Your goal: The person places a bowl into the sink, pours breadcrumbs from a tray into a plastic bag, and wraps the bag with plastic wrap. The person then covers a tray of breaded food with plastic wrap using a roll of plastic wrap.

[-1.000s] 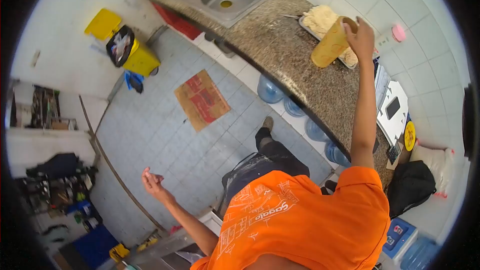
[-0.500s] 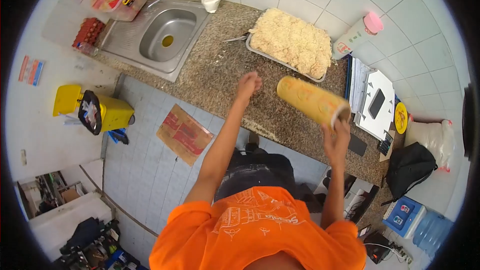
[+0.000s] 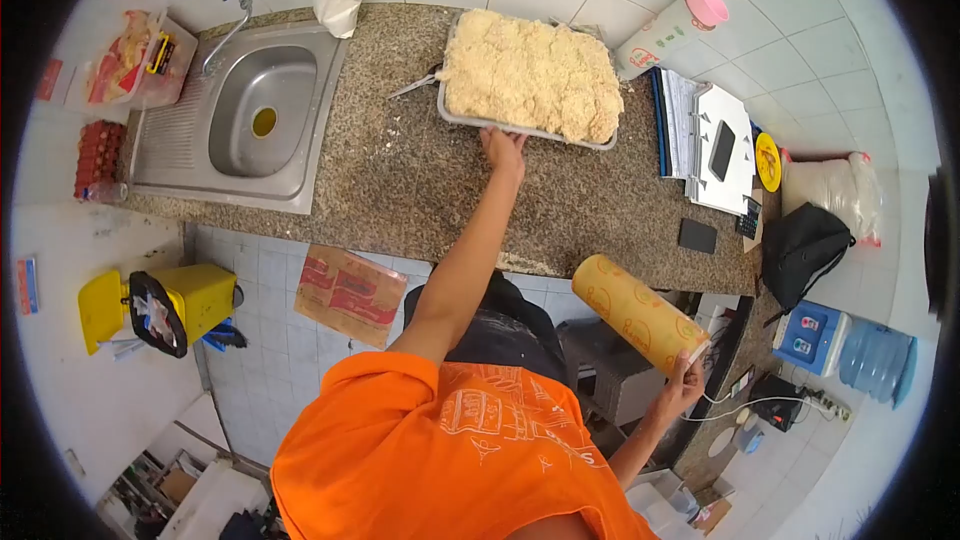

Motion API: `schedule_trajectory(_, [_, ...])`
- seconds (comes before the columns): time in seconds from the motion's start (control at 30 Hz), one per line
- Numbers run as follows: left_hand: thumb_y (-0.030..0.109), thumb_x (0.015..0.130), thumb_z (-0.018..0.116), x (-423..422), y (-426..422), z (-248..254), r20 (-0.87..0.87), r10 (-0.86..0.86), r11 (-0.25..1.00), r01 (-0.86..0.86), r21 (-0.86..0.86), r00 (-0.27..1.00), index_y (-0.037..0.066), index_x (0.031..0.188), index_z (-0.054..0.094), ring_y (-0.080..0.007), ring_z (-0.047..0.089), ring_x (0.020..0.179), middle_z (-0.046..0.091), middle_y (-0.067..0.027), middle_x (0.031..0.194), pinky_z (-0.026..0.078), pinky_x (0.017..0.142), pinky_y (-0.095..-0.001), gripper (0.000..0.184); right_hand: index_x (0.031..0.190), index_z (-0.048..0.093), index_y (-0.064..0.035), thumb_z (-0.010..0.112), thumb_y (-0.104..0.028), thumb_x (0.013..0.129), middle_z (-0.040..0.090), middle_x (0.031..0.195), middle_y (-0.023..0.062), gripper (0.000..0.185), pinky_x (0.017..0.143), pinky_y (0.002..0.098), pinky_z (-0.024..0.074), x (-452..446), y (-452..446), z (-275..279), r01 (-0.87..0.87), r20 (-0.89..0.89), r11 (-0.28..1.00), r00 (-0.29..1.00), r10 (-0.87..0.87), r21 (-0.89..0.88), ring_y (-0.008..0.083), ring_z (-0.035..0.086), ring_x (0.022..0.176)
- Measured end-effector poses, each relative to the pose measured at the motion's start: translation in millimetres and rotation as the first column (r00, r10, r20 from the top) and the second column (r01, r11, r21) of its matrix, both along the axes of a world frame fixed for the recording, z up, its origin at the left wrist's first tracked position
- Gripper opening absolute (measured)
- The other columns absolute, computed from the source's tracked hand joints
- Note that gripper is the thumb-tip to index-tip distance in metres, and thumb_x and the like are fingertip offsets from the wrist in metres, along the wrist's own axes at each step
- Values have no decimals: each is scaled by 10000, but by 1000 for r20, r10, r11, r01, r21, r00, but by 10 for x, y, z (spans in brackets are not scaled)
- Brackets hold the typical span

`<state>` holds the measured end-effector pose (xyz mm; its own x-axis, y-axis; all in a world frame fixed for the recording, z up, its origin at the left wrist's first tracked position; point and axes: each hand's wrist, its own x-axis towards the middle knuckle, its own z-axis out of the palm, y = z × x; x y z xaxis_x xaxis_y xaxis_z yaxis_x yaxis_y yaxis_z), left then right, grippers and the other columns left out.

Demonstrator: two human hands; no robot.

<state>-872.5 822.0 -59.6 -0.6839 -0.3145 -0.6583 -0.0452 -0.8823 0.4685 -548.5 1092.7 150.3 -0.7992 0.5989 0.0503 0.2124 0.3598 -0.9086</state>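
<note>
Our left hand [image 3: 503, 148] is at the near rim of the tray [image 3: 463, 120]; we cannot tell whether its grip clasps the rim or only touches it. Our right hand [image 3: 682, 380] grasps one end of the printed yellow roll [image 3: 630, 312], which slants out from that grip, off the near edge of the table [image 3: 430, 180].

The filling of the tray looks done: just beyond the left grip, pale crumbly food [image 3: 535, 75] spreads nearly to every side and heaps above the rim. What is undone is any covering, as the food lies bare. We see no loose sheet hanging from the roll, which is well apart from the tray.

To the left of the left grip, a metal tool [image 3: 415, 83] rests beside the tray, partly hidden. Beyond the grip and to its right stands a pink-topped container [image 3: 660, 32].
</note>
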Motion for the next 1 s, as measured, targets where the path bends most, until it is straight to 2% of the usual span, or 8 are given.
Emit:
schedule_trajectory(0.43, [220,1042,353,1384,-354,-163,111,-161,983,150,102,981,82,1509,23,-389,421,1284,241,-178,1475,491,1030,-465,588,1137,627,89,614,-172,923,674,1058,125,338,879,314,456,270,-312,-164,11,-4,972,1000,-12,-235,178,623,956])
schedule_trajectory(0.5, [431,1027,374,1470,-677,-111,199,-660,684,689,-239,725,-14,1429,285,-307,526,1173,541,-160,1239,448,1000,-416,606,1186,599,102,617,-155,915,653,1132,140,374,946,318,430,147,-333,-515,-45,-37,912,999,32,-408,190,608,1041])
schedule_trajectory(0.57, [503,1007,383,1573,-1008,225,254,-833,475,871,-126,491,-8,1344,457,-261,540,1153,591,-146,1206,404,1010,-391,617,1180,593,106,618,-139,913,648,1114,115,364,922,313,428,-60,-401,-880,-51,-28,862,999,43,-505,175,602,1004])
schedule_trajectory(0.67, [365,1022,448,1839,-1259,98,-7,-801,577,769,-276,599,-19,1268,513,-168,575,1055,613,-82,1162,440,911,-321,460,1211,562,108,602,-166,930,630,1174,125,394,983,332,399,-397,-420,-1603,-215,-99,711,975,201,-669,202,586,1088])
schedule_trajectory(0.77, [183,981,557,2014,-1439,327,190,-793,411,740,-532,578,-8,1268,486,-155,564,1077,610,-85,1164,429,929,-303,352,1248,547,93,602,-154,912,591,1255,127,421,1046,340,341,-867,-561,-2010,-291,-162,588,951,264,-755,224,536,1175])
schedule_trajectory(0.87, [66,935,607,2201,-1530,135,24,-741,540,617,-573,672,-2,1267,452,-143,552,1097,605,-88,1171,422,943,-288,372,1273,542,54,594,-126,889,596,1260,123,428,1045,364,353,-1123,-553,-2141,-328,135,790,881,454,-517,230,527,1191])
schedule_trajectory(0.9, [66,935,607,2221,-1543,116,27,-737,542,613,-574,676,-2,1267,452,-143,552,1097,605,-88,1171,422,943,-288,372,1284,536,38,599,-124,868,592,1261,141,451,1044,375,357,-1212,-611,-2003,-468,141,869,861,489,-161,254,522,1202])
schedule_trajectory(1.0, [96,951,592,2287,-1548,224,58,-744,485,598,-638,666,1,1269,439,-142,549,1096,599,-91,1178,418,954,-290,366,1296,527,11,617,-132,833,576,1261,186,493,1040,402,370,-1483,-1107,-1305,-604,112,692,780,616,396,311,510,1216])
